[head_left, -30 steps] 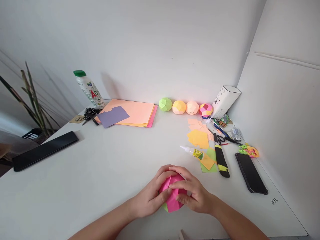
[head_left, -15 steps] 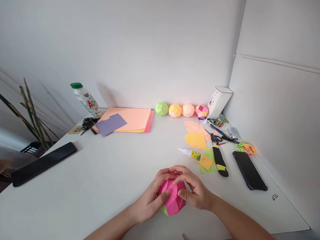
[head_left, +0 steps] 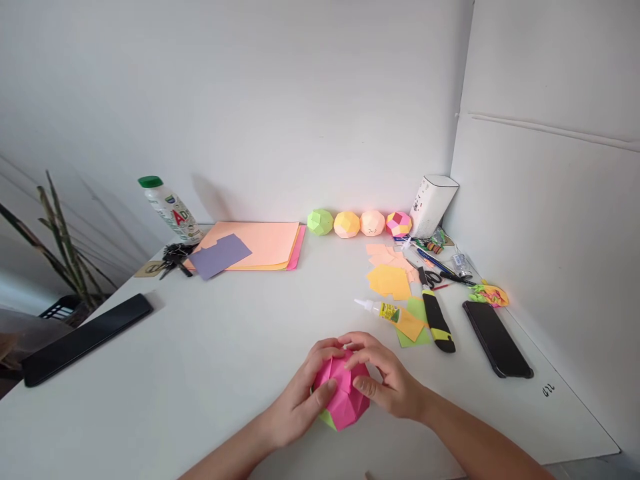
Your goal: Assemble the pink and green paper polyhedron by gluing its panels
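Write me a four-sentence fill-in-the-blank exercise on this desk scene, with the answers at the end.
1. The left hand and the right hand touch a mostly ____ paper ball.
2. The tall white bottle has a ____ cap.
3. Exactly ____ small faceted balls stand in a row by the wall.
4. The yellow-labelled bottle points its nozzle toward the picture's ____ side.
Missing words: pink; green; four; left.

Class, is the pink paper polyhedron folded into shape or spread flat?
Folded: the pink paper polyhedron shows angled facets and bulges between the left hand and right hand.
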`<action>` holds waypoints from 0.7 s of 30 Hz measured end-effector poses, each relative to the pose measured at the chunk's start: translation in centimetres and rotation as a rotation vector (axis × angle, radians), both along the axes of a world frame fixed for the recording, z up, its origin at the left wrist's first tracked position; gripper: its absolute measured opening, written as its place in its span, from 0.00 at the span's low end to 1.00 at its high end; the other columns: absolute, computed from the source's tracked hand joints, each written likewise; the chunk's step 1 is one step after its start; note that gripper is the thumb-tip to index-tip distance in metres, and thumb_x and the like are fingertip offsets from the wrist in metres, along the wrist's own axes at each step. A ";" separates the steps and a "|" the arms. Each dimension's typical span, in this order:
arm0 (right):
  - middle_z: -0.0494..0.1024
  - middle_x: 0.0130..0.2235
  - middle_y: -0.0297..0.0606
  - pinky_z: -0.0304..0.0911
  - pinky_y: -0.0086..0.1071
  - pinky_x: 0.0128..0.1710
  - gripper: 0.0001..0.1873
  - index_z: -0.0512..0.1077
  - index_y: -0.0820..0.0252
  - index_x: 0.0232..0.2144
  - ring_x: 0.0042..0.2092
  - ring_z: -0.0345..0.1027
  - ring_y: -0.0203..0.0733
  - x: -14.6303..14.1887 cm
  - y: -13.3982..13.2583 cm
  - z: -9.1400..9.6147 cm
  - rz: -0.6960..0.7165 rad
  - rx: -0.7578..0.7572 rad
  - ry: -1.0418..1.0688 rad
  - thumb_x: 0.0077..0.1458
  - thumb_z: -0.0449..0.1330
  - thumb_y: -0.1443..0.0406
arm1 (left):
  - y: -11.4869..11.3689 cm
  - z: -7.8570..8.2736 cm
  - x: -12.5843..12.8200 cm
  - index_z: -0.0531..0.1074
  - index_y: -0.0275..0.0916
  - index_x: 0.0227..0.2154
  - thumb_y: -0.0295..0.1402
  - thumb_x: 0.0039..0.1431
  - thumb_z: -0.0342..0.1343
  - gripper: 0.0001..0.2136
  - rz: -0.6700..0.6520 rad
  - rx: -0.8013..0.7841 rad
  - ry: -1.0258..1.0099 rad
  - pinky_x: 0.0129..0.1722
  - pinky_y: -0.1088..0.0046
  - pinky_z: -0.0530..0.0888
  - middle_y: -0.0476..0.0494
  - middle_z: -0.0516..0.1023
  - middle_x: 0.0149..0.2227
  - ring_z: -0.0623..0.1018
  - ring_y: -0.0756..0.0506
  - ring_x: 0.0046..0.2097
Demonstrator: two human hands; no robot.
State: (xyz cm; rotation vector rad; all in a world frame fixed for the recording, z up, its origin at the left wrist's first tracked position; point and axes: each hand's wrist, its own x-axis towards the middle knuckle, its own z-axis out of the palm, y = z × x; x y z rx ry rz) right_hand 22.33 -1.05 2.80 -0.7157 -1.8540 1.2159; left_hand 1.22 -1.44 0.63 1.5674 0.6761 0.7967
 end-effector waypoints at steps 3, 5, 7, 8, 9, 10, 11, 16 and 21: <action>0.67 0.56 0.45 0.59 0.44 0.57 0.07 0.72 0.55 0.42 0.57 0.63 0.46 0.1 0.0 0.0 -0.002 -0.014 -0.017 0.63 0.56 0.62 | 0.0 0.1 0.0 0.62 0.46 0.53 0.42 0.68 0.44 0.15 -0.004 -0.006 -0.002 0.59 0.53 0.63 0.38 0.57 0.60 0.62 0.36 0.61; 0.67 0.56 0.45 0.59 0.44 0.57 0.07 0.72 0.56 0.40 0.57 0.64 0.45 0.1 0.0 0.0 -0.003 -0.022 -0.031 0.63 0.56 0.62 | 0.0 0.2 0.0 0.62 0.46 0.53 0.42 0.68 0.44 0.15 -0.010 -0.002 -0.003 0.59 0.54 0.64 0.37 0.58 0.59 0.63 0.36 0.61; 0.68 0.56 0.45 0.59 0.44 0.57 0.07 0.72 0.56 0.38 0.56 0.65 0.45 0.2 0.0 -0.1 0.001 -0.029 -0.049 0.63 0.56 0.61 | 0.0 0.3 0.0 0.62 0.46 0.54 0.42 0.68 0.43 0.15 -0.020 0.016 -0.008 0.58 0.54 0.65 0.37 0.58 0.59 0.63 0.37 0.60; 0.68 0.56 0.45 0.59 0.44 0.57 0.08 0.72 0.56 0.38 0.56 0.65 0.45 0.2 0.0 -0.1 0.003 -0.031 -0.054 0.63 0.56 0.60 | 0.0 0.4 0.0 0.62 0.46 0.54 0.42 0.68 0.43 0.15 -0.026 0.026 -0.011 0.57 0.55 0.66 0.37 0.58 0.59 0.63 0.37 0.60; 0.67 0.56 0.45 0.59 0.44 0.57 0.08 0.72 0.56 0.38 0.55 0.65 0.45 0.2 0.1 0.0 0.006 -0.032 -0.058 0.63 0.56 0.60 | 0.0 0.4 0.0 0.62 0.46 0.54 0.41 0.68 0.43 0.15 -0.030 0.037 -0.014 0.56 0.55 0.67 0.37 0.58 0.59 0.63 0.37 0.60; 0.67 0.56 0.45 0.59 0.44 0.57 0.08 0.72 0.56 0.38 0.55 0.65 0.45 0.2 0.1 0.0 0.008 -0.031 -0.059 0.63 0.56 0.59 | 0.0 0.4 0.1 0.62 0.46 0.54 0.41 0.69 0.43 0.15 -0.033 0.045 -0.016 0.56 0.56 0.67 0.37 0.58 0.59 0.64 0.37 0.60; 0.67 0.56 0.45 0.59 0.44 0.57 0.08 0.72 0.56 0.38 0.55 0.65 0.45 0.2 0.1 0.0 0.011 -0.028 -0.057 0.63 0.56 0.59 | 0.0 0.5 0.1 0.62 0.46 0.54 0.41 0.69 0.43 0.15 -0.035 0.052 -0.018 0.55 0.56 0.67 0.37 0.58 0.59 0.63 0.37 0.60; 0.66 0.57 0.45 0.57 0.45 0.58 0.06 0.71 0.56 0.37 0.57 0.63 0.46 0.2 0.2 0.1 0.042 -0.006 -0.047 0.62 0.57 0.61 | 0.0 0.5 0.1 0.62 0.46 0.55 0.40 0.69 0.43 0.15 -0.043 0.077 -0.023 0.55 0.56 0.68 0.37 0.59 0.59 0.63 0.36 0.60; 0.66 0.57 0.45 0.55 0.46 0.59 0.05 0.70 0.57 0.35 0.59 0.61 0.46 0.2 0.2 0.3 0.064 0.004 -0.054 0.62 0.57 0.62 | -0.1 0.4 0.0 0.61 0.47 0.56 0.39 0.69 0.43 0.15 -0.051 0.103 -0.022 0.56 0.55 0.67 0.38 0.58 0.60 0.60 0.36 0.62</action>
